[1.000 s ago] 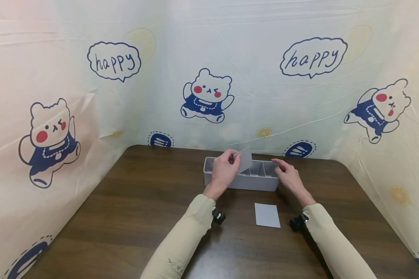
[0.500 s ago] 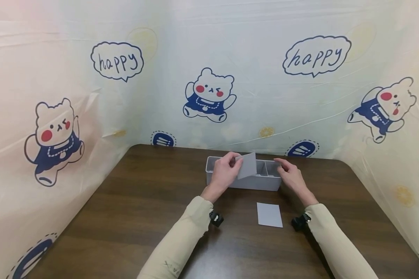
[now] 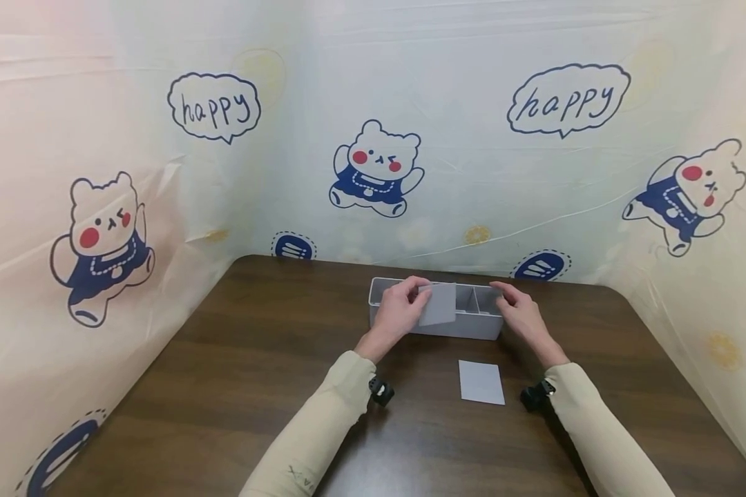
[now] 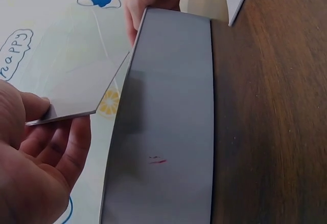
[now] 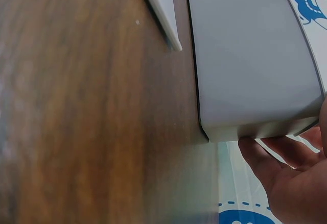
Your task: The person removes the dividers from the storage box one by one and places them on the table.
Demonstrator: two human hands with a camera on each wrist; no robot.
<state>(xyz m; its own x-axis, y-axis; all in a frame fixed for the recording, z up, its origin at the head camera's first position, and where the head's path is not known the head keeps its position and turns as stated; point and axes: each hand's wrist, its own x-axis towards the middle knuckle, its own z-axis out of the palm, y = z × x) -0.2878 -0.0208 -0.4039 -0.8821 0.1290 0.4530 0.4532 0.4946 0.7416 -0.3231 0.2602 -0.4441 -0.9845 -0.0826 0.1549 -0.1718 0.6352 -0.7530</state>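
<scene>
In the head view, a long light grey divided storage box (image 3: 466,326) stands on the table, its compartments open at the top. My left hand (image 3: 398,309) pinches a thin, square grey divider panel (image 3: 438,305) between thumb and fingers. The panel overlaps the box's front wall and middle compartments in this view. In the left wrist view, the panel (image 4: 76,91) stands off to the rim side of the box (image 4: 168,96), a gap showing between its lower corner and the rim. My right hand (image 3: 522,314) grips the box's right end, fingertips against the end wall (image 5: 255,132).
A second flat pale panel (image 3: 481,382) lies on the brown wooden table (image 3: 255,359) in front of the box, between the forearms. Upright partitions (image 3: 476,300) divide the box's right part. A printed curtain (image 3: 286,152) hangs behind the table.
My left hand has levelled and lowered the divider panel, which was tilted with a corner raised above the box. My right hand stays at the box's right end.
</scene>
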